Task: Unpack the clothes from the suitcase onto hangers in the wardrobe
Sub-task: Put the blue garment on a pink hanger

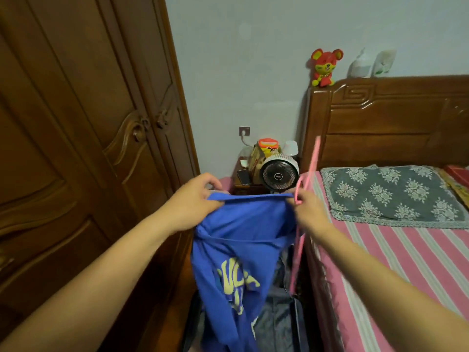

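A blue T-shirt point(238, 250) with a yellow print hangs in front of me, its top edge stretched between both hands. My left hand point(195, 199) grips the left end of that edge. My right hand point(305, 207) pinches the right end together with a pink plastic hanger point(308, 174), which stands nearly upright beside the shirt. Below the shirt lies the open suitcase point(276, 323) with dark clothes in it. The brown wooden wardrobe point(83, 138) on the left has its doors closed.
A bed point(396, 250) with a pink striped sheet and a grey flowered pillow fills the right side. A small fan point(279, 175) and boxes stand on the bedside table at the back. The gap between wardrobe and bed is narrow.
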The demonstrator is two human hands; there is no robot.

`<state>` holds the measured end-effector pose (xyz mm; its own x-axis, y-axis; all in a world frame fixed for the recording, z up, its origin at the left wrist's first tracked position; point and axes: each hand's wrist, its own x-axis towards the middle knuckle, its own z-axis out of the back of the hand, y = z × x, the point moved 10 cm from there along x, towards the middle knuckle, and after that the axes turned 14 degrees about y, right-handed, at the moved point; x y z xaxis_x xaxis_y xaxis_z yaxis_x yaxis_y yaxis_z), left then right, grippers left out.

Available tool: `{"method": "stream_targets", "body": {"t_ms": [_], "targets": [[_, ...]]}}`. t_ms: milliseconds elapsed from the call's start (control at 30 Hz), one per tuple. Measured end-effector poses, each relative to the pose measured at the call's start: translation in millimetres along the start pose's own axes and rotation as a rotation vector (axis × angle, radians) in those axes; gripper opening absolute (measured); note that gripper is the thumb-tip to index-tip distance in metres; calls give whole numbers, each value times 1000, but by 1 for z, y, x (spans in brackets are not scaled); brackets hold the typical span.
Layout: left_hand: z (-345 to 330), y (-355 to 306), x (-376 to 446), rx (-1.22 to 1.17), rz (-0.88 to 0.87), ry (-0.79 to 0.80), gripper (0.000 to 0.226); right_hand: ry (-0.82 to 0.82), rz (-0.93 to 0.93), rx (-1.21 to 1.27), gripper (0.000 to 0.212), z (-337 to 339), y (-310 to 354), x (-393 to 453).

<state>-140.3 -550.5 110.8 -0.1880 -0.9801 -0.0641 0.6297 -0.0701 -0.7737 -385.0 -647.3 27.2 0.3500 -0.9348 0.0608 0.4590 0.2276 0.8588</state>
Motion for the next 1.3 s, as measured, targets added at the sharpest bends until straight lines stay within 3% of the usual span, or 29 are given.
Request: {"method": "stream_targets", "body": {"t_ms": [67, 133, 200, 300, 433, 500, 567, 633, 700, 733, 867, 1000, 1133, 1233, 1300], "targets": [[-22, -5, -16, 59, -53, 215, 23, 55, 16, -24, 19, 29, 17, 14], [-36, -19, -31, 72, -120, 330, 28, 168, 35, -16, 18, 42, 37, 24], [-36, -20, -31, 262, -59, 312, 40, 339, 2, 70, 21, 43, 42, 28], [-22, -12, -18, 768, 144, 120, 45, 639, -96, 173, 20, 23, 33, 12], [-56, 18, 5, 764, 302, 196, 72, 807, -126, 204, 32, -4, 4, -24], [-76, 31, 21, 688, 324, 261, 84, 777, -173, 158, 53, -7, -23, -41], [-91, 34, 33, 661, 343, 298, 78, 663, -234, 123, 71, 4, -54, -53], [-108, 32, 42, 657, 352, 326, 67, 542, -287, 74, 55, 21, -86, -68], [-122, 36, 50, 649, 383, 359, 66, 460, -277, -136, 25, 40, -107, -81], [-127, 41, 52, 642, 404, 382, 64, 427, -267, -231, 20, 46, -113, -87], [-150, 50, 63, 656, 439, 462, 41, 333, -202, -15, 9, 62, -109, -112], [-162, 30, 68, 717, 404, 443, 35, 411, -113, 54, 7, 44, -71, -118], [-142, 13, 69, 830, 370, 365, 42, 322, -27, -46, 19, 57, -21, -104], [-120, 21, 60, 834, 422, 401, 50, 239, 6, -47, 19, 69, -1, -94], [-119, 12, 54, 790, 409, 408, 42, 264, -3, -7, 16, 47, 4, -88]]}}
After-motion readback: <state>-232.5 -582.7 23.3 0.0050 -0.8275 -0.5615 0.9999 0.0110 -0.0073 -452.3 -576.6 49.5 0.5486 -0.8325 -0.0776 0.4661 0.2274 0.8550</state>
